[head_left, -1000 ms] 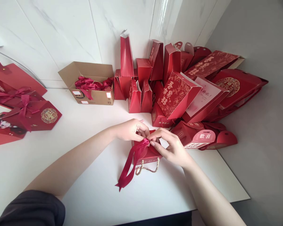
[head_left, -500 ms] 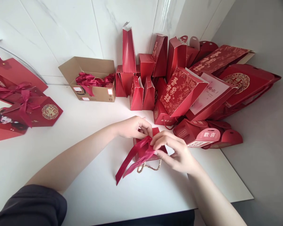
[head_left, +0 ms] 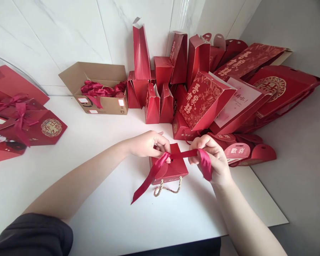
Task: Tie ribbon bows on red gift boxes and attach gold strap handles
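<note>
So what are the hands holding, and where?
A red satin ribbon: left hand pinches it atop the small red paper box; right hand grips its looped end.

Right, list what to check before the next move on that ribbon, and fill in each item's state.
1. Left hand pinches the ribbon at the top of the small red box: ok.
2. Right hand grips the ribbon's other end, looped over its fingers: ok.
3. Ribbon between the two hands is stretched straight: ok.
4. Small red box sits flat on the table: ok.
5. Rope handle lies apart from the ribbon's loose tail: ok.
6. Knot formed under the left fingers: cannot tell, hidden.
</note>
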{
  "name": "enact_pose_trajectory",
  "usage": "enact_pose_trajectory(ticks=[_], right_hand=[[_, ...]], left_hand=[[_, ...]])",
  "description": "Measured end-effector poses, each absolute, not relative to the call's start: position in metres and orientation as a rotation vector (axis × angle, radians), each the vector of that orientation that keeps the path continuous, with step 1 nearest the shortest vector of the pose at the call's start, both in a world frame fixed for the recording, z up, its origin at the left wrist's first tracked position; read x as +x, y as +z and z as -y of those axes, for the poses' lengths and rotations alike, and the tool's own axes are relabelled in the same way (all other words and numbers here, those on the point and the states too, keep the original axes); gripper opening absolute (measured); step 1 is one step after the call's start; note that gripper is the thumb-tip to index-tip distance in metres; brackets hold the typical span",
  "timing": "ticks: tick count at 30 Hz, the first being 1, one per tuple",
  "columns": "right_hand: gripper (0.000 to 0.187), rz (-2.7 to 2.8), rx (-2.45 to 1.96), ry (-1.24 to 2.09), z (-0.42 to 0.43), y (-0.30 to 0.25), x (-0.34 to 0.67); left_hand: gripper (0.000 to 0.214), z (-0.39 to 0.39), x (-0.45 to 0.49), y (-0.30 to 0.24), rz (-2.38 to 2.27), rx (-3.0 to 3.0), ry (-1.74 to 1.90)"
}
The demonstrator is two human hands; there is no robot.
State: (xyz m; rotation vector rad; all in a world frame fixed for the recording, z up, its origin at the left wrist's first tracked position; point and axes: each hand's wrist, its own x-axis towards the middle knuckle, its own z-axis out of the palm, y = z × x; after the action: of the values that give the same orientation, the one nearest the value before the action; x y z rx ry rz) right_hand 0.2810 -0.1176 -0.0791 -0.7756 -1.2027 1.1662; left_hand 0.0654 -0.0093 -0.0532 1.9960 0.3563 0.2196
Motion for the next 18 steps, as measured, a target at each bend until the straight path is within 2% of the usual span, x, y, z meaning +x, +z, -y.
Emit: enact_pose_trajectory(ticks=[5,9,10,13,18], right_hand=[[0.014,1.117,-0.789,1.137,0.117,-0.077,0.285],[0.004,1.551,-0.495,1.357,0.123,-0.072,0.293],[0.008,1.645,-0.483,1.352,0.123,-0.07,0.293],[0.021,1.775,-0.688,1.051,0.12,-0.062,0.289],[0.032,2.178,-0.921,0.575,0.113,-0.038,0.263]], left_hand=[[0.007,0.009,0.066,-0.054,-0.356,1.966,0.215],[0.017,0.008,0.066,-0.053,-0.354,2.063,0.227],[0.018,0.007,0.066,-0.053,-0.352,2.075,0.229],[0.018,0.007,0.066,-0.053,-0.344,2.1,0.243],[0.011,0.009,0.068,-0.052,-0.334,2.076,0.344]])
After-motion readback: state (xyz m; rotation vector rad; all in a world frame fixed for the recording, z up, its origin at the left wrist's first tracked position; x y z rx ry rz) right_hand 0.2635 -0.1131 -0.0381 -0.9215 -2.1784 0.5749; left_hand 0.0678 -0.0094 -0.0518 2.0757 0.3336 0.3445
